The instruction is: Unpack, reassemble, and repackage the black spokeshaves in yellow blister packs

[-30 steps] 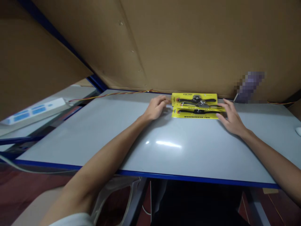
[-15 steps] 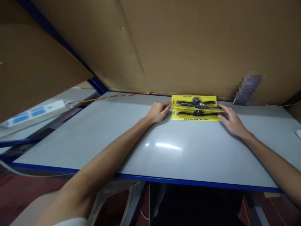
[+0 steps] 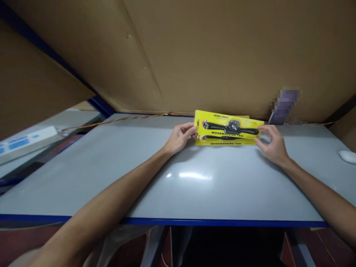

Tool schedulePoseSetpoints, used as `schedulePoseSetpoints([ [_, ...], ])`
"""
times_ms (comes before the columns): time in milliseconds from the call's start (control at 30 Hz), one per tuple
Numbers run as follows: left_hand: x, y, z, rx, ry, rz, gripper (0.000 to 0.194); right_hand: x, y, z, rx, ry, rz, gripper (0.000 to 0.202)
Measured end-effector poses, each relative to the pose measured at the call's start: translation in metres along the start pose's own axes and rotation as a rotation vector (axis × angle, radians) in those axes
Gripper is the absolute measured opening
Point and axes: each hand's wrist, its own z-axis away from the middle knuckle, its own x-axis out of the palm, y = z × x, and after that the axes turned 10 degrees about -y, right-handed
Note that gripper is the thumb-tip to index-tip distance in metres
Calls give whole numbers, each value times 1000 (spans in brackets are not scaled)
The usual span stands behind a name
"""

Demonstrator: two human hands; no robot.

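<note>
A yellow blister pack (image 3: 233,127) with a black spokeshave inside is raised and tilted, its printed front facing me. My left hand (image 3: 180,138) pinches its left end between thumb and fingers. At the other end, my right hand (image 3: 272,144) grips the right edge. Below it, a second spokeshave pack (image 3: 226,143) lies on the table, mostly covered by the raised one. A strip of yellow card (image 3: 244,116) shows behind the raised pack; the rest of it is hidden.
The grey table (image 3: 155,185) has a blue front edge. Behind it rises a brown board wall (image 3: 194,66). A partly blurred phone-like object (image 3: 283,107) leans at the back right. A white mouse (image 3: 347,156) lies far right, a power strip (image 3: 30,142) far left, and twisted wires (image 3: 133,118) run behind.
Both hands have tipped one spokeshave pack up from nearly edge-on, so its front now shows. My left hand has closed on its left end. The camera view has shifted slightly.
</note>
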Motion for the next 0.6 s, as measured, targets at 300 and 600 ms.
schedulePoseSetpoints([
  [300,12,7,2,-202,-40,180,51,-4,-10,8,-25,-247,374,55],
  [600,27,15,5,-453,-273,651,47,2,-24,-1,-293,-380,603,55],
])
